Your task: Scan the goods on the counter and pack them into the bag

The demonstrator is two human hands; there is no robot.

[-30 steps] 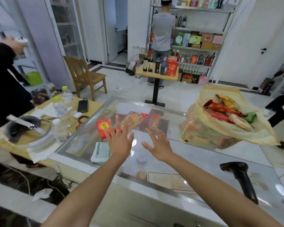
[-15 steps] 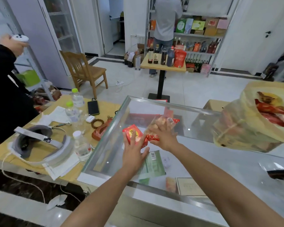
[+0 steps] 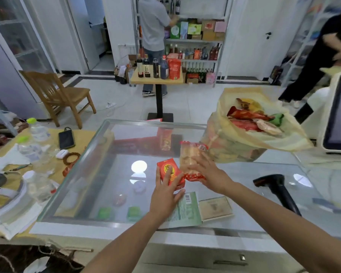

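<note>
Centre of frame, on the glass worktop [image 3: 110,174]: two goods under the hands. The red box [image 3: 170,172] — small, rectangular, with a yellow round emblem on its face — stands tilted, its long axis running from lower right to upper left; the left hand [image 3: 165,196] lies over its near end, fingers spread across the face, gripping it. Just beside it to the right, touching, is a clear snack packet [image 3: 191,159] with red crimped ends and pale contents, its long axis pointing away toward the upper frame; the right hand [image 3: 207,174] clasps its lower half. A green flat packet [image 3: 187,209] lies beneath the left wrist. At right — the yellowish bag [image 3: 250,138], open and filled, and a black scanner [image 3: 274,186] at lower right.
</note>
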